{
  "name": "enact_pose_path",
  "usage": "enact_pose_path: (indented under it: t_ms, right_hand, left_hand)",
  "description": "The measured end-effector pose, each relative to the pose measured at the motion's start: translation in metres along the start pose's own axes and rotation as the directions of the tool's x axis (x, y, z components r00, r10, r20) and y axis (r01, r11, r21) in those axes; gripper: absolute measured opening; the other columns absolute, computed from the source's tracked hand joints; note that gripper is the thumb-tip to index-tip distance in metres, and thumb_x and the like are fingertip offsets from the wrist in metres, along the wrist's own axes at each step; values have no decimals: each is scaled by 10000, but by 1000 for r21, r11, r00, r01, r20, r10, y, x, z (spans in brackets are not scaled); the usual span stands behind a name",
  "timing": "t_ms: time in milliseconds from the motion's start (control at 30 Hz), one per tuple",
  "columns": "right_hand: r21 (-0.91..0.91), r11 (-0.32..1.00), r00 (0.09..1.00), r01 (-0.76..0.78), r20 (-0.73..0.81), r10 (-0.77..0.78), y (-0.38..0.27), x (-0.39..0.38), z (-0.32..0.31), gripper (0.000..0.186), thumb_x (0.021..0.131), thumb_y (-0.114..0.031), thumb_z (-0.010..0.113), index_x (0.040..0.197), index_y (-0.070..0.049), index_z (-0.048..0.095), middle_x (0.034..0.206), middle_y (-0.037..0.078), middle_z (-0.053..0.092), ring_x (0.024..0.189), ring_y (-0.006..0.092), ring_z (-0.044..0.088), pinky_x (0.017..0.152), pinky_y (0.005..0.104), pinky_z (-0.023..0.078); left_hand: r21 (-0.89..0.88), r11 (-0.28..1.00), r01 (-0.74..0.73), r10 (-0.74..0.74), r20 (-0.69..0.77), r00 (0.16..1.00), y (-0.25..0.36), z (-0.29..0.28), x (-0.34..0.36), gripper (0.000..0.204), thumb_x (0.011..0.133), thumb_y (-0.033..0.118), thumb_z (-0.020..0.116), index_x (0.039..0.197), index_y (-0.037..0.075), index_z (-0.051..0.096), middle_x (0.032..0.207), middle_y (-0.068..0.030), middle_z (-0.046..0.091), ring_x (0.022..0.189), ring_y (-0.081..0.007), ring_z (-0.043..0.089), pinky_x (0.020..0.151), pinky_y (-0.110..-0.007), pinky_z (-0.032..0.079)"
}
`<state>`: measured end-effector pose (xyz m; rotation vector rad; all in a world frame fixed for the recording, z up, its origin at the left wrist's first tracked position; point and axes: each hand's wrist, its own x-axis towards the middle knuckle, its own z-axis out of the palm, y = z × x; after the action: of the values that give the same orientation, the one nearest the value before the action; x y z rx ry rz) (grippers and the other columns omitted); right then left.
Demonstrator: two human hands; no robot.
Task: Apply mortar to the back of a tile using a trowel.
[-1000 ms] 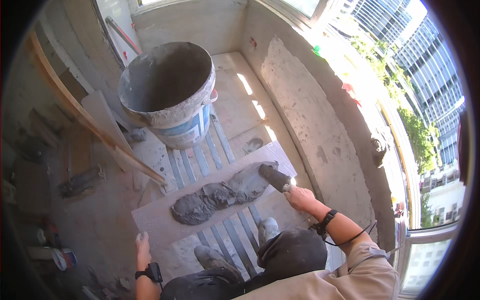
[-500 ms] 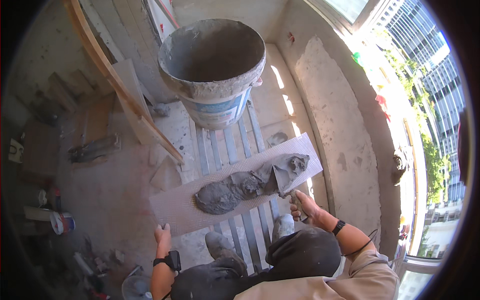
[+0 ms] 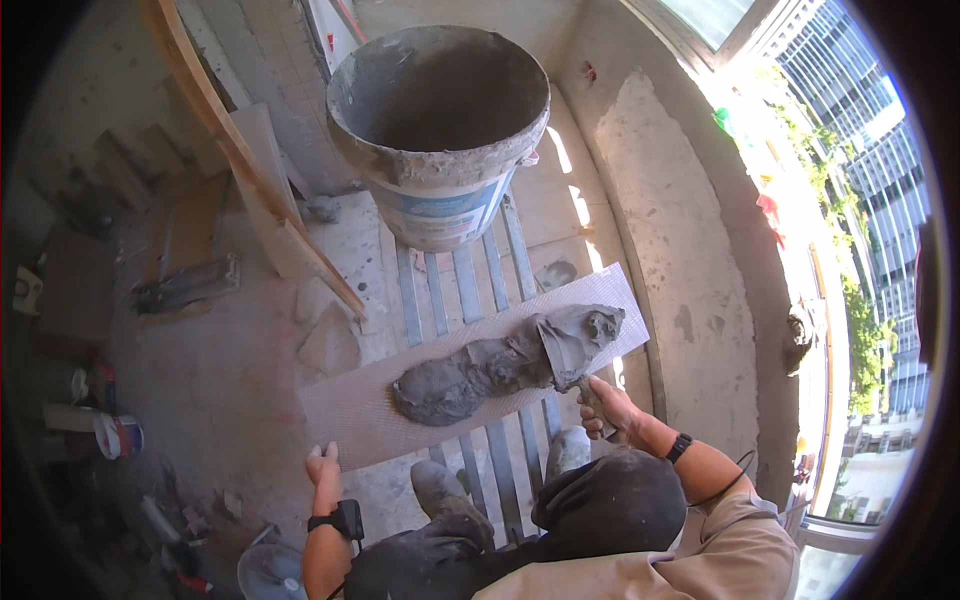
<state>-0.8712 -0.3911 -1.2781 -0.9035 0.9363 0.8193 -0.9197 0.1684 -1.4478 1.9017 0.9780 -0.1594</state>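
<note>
A long pale tile (image 3: 345, 425) with a ridged back lies across metal slats in front of me. A thick strip of wet grey mortar (image 3: 450, 385) covers its middle and right part. In my right hand (image 3: 615, 412) is the handle of a trowel (image 3: 568, 350). Its mortar-smeared blade rests in the right part of the mortar. My left hand (image 3: 323, 468) is at the tile's near left corner, its thumb and fingers closed on the edge. Beyond the tile stands a large mortar-crusted bucket (image 3: 440, 205); its bottom is in shadow.
The metal slats (image 3: 510, 480) run beneath the tile between my boots. A wooden plank (image 3: 240, 165) leans at the left. A low wall (image 3: 680, 250) and a bright window opening are on the right. Offcuts, tools and a small white bucket (image 3: 120, 436) lie on the left floor.
The trowel blade has shifted slightly within the mortar, whose surface by the blade looks more smoothed. My left fingers have moved a little at the tile's corner. The view has shifted slightly.
</note>
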Motion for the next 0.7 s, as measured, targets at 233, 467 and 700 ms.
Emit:
enact_pose_path:
  t_ms: [233, 467, 700]
  right_hand:
    - [-168, 980, 993, -106, 38, 114, 13, 4, 18, 472, 993, -569, 355, 984, -109, 458, 678, 12, 442, 494, 140, 406, 475, 337, 389]
    - [-374, 927, 977, -32, 183, 108, 39, 40, 76, 502, 995, -579, 353, 939, -97, 485, 663, 10, 426, 490, 135, 404, 465, 316, 395]
    - [-864, 486, 990, 127, 140, -10, -23, 11, 65, 503, 987, -542, 417, 937, -51, 511, 695, 74, 561, 532, 209, 555, 493, 372, 451]
  left_hand:
    - [245, 969, 17, -24, 26, 999, 58, 3, -23, 499, 909, 238, 639, 1241, -124, 548, 1173, -271, 643, 1087, -366, 626, 931, -362, 468]
    - [380, 920, 97, -119, 34, 992, 18, -5, -3, 601, 927, 296, 577, 1370, -88, 445, 1323, -300, 543, 1257, -410, 515, 1041, -386, 417]
    - [193, 977, 91, -128, 191, 973, 47, 1, -31, 793, 903, 236, 598, 1515, -46, 180, 1522, -270, 315, 1410, -369, 328, 1143, -374, 283]
